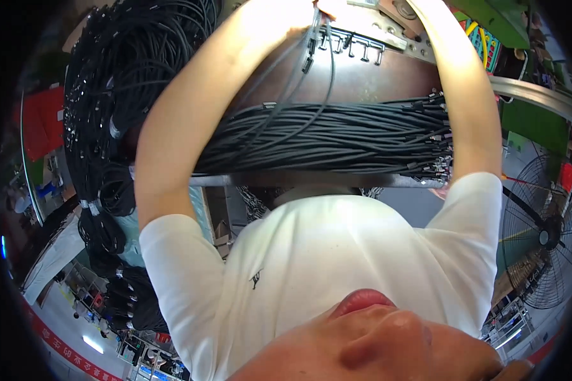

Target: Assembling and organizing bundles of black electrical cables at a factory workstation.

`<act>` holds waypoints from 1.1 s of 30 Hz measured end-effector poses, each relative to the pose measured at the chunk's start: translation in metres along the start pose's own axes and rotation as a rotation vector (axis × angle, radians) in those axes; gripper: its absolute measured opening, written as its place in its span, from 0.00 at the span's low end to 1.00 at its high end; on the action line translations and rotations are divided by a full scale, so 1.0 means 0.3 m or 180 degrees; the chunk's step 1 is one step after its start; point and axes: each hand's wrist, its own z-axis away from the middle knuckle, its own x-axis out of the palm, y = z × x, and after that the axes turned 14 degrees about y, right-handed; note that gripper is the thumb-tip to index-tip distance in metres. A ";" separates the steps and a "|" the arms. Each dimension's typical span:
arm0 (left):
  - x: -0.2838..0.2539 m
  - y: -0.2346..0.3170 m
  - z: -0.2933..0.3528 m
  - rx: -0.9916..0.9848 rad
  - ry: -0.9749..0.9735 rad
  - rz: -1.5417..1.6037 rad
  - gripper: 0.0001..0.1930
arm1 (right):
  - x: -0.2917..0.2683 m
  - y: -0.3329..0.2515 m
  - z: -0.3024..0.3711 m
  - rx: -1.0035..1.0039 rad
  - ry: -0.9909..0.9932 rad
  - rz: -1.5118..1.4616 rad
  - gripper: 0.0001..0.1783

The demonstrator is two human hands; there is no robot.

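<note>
My left hand [302, 24] is at the top edge, partly cut off and washed out by bright light. A few thin dark cables [332, 63] hang down from its fingers, which look closed on them. Their lower lengths cross over a wide bundle of black cables [337, 136] laid sideways along the bench's near edge. My right forearm [461, 70] reaches up on the right, and its hand lies beyond the top edge. Just below my left hand is a row of small black connector pieces [349, 46] beside a metal fixture [388, 35].
Thick bunches of black cables [140, 57] hang on the left. Metal-tipped cable ends [442, 152] gather near my right elbow. A green machine part [496, 22] and yellow wires [483, 47] are at the upper right. A black fan [543, 235] stands at the right.
</note>
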 end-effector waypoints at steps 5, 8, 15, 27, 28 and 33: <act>0.101 0.227 0.000 -0.0130 0.0198 0.2958 0.11 | 0.006 0.033 -0.005 -0.0085 0.0131 0.0624 0.14; 0.073 0.230 -0.018 0.0151 0.0298 0.2294 0.10 | -0.025 0.057 0.018 -0.0146 0.0235 0.1122 0.14; -0.060 0.198 0.019 0.1509 0.1248 -0.1745 0.11 | 0.006 -0.018 -0.006 0.0314 -0.0024 0.0812 0.14; -0.068 0.118 -0.061 0.0776 0.0586 -0.2351 0.11 | 0.020 0.032 0.009 0.0314 -0.0355 0.1506 0.20; -0.067 0.126 -0.065 0.0655 0.0450 -0.2486 0.10 | 0.019 0.055 0.018 -0.0056 -0.0261 0.1634 0.22; -0.073 0.149 -0.003 0.0997 0.1553 -0.1245 0.11 | 0.023 0.080 0.011 0.0490 -0.0583 0.1575 0.24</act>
